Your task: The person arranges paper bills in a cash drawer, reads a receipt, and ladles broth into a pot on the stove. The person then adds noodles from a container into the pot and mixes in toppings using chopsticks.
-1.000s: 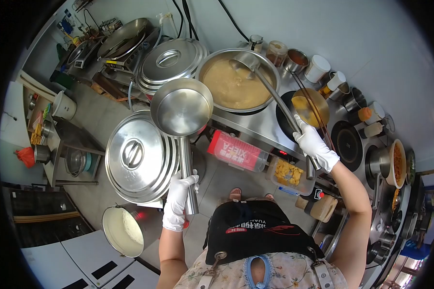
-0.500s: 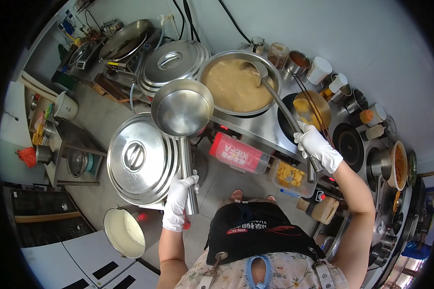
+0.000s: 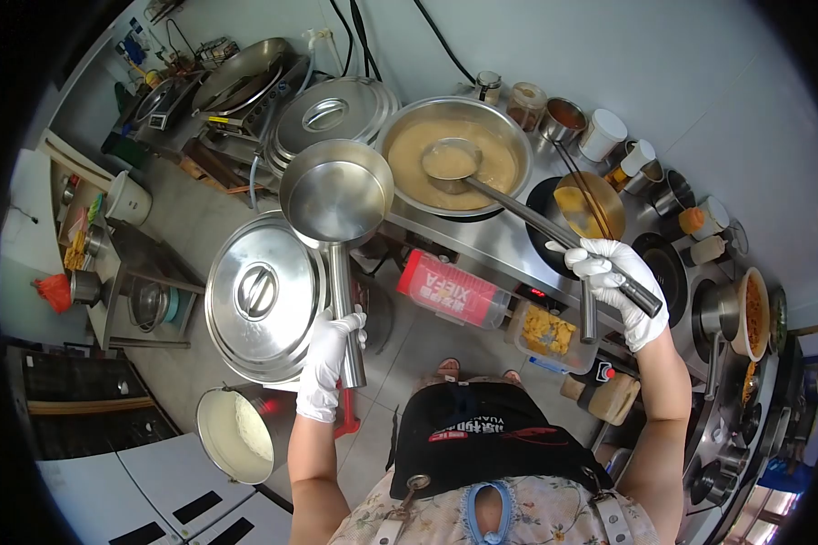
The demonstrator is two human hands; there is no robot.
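Observation:
My left hand (image 3: 325, 368), in a white glove, is wrapped round the handle of a steel saucepan (image 3: 338, 193). The saucepan looks empty and hangs beside a wide steel pot (image 3: 389, 186) of thick beige liquid (image 3: 495, 173). With its fingers closed on the shaft, my gloved right hand (image 3: 623, 289) grips a long ladle (image 3: 536, 218). The ladle's bowl lies in the pot, facing up and full of the beige liquid. Near that hand, a pan (image 3: 616, 202) with yellow contents and chopsticks (image 3: 580, 177) sits on the counter.
Lidded steel pots (image 3: 254, 336) stand at the left, below and behind the saucepan. Jars and a white tub (image 3: 602, 136) line the wall. A red-labelled container (image 3: 454, 291) and a box of yellow food (image 3: 545, 331) sit below the counter. A cream bucket (image 3: 236, 436) is on the floor.
The ladle's bowl has moved from the pot's upper right towards its middle and now holds beige liquid. My right hand has shifted right. The saucepan has moved slightly left and up.

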